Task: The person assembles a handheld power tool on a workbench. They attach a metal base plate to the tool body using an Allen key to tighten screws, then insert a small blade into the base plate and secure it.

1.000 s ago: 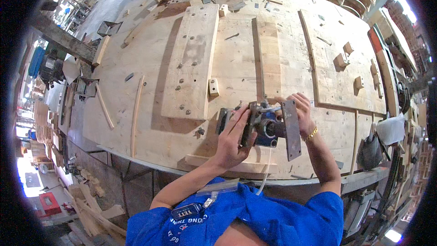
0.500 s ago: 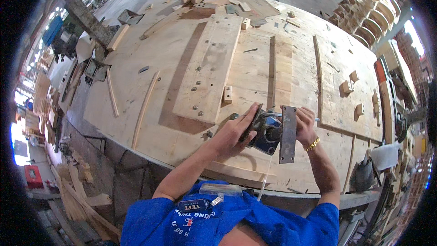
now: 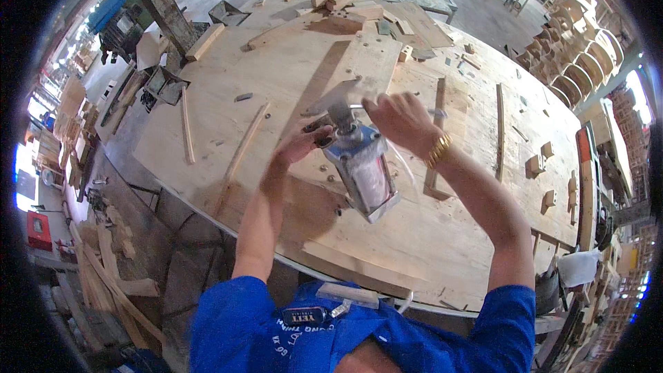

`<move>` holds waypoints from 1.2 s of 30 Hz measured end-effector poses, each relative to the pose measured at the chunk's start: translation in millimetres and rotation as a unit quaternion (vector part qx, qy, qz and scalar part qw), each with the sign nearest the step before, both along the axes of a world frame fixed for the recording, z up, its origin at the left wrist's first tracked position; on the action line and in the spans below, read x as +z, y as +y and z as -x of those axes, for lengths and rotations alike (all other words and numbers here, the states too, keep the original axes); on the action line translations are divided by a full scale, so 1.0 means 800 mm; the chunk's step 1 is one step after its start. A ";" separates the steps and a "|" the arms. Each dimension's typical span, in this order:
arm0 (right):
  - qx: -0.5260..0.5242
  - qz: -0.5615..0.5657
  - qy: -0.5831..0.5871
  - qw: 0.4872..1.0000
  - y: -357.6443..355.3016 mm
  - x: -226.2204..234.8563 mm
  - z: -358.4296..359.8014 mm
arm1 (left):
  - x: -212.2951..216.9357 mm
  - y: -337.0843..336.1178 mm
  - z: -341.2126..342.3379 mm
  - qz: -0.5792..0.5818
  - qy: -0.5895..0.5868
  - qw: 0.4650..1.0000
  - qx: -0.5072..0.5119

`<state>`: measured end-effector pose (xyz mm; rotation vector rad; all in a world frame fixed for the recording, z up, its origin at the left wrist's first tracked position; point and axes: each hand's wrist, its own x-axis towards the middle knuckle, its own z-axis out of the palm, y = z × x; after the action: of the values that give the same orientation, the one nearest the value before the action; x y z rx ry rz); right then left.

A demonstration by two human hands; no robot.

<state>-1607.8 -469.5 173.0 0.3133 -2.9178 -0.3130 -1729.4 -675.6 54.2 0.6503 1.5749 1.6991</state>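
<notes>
Raised off the plywood worktable (image 3: 228, 90) since the earlier frame, the blue pneumatic clamp (image 3: 362, 171) hangs mid-air, left hand (image 3: 301, 144) grasping it at 9 o'clock, right hand (image 3: 400, 121) clenched on its top handle.

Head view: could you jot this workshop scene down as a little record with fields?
place: woodworking shop, large plywood workbench
held thing: blue and grey power tool, lifted above the bench, blurred
left hand: on the tool's left side, near its upper end
right hand: at the tool's top end; gold watch on the wrist
on the bench: thin wooden strips, small wooden blocks
clothing: blue shirt
</notes>
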 end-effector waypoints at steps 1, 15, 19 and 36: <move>0.014 -0.026 -0.027 0.999 0.008 -0.004 0.039 | -0.005 0.007 0.007 -0.018 -0.008 0.998 0.052; 0.145 -0.045 -0.140 0.978 0.009 -0.060 0.195 | 0.026 0.050 -0.018 0.088 0.517 0.844 0.107; 0.257 0.105 0.104 0.955 -0.053 0.036 0.198 | 0.002 0.058 -0.011 0.131 0.514 0.843 0.086; 0.144 0.169 0.095 0.970 0.059 -0.207 0.211 | -0.023 0.039 -0.005 0.026 0.486 0.863 0.133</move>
<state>-1776.8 -422.5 7.5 0.6026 -2.6253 0.1859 -1725.4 -644.1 35.7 1.4697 2.4721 1.5703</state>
